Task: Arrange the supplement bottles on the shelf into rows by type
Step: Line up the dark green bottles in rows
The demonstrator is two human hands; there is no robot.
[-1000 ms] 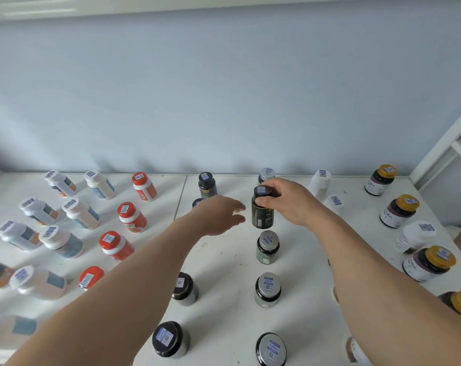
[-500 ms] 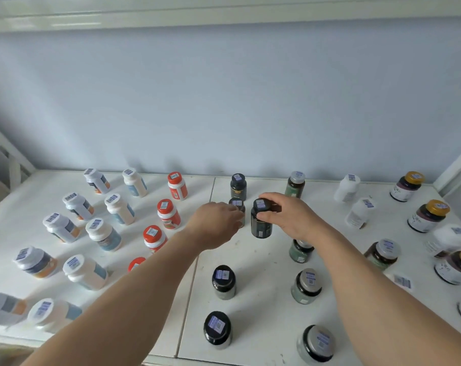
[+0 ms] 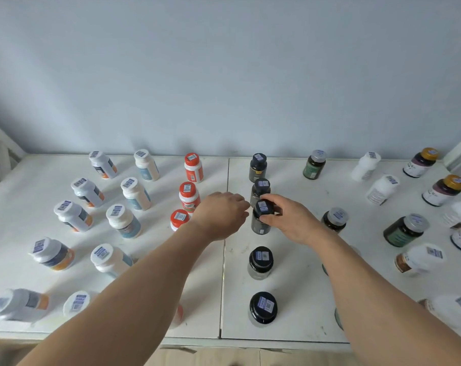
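Supplement bottles stand in rows on a white shelf. My right hand grips the cap of a black-capped dark bottle in the middle row, third from the back. Behind it stand two more black-capped bottles, and two others stand in front. My left hand hovers just left of the held bottle, fingers loosely curled, holding nothing. Red-capped bottles form a row to the left of my left hand.
White bottles with orange and blue labels fill two rows at the left. Green silver-capped bottles, plain white bottles and gold-capped bottles stand at the right. The blue wall closes the back; the shelf's front edge is near.
My right hand has carried the dark bottle leftward and set it into line with the black-capped row. The left hand stayed beside it. The camera view has shifted back and left.
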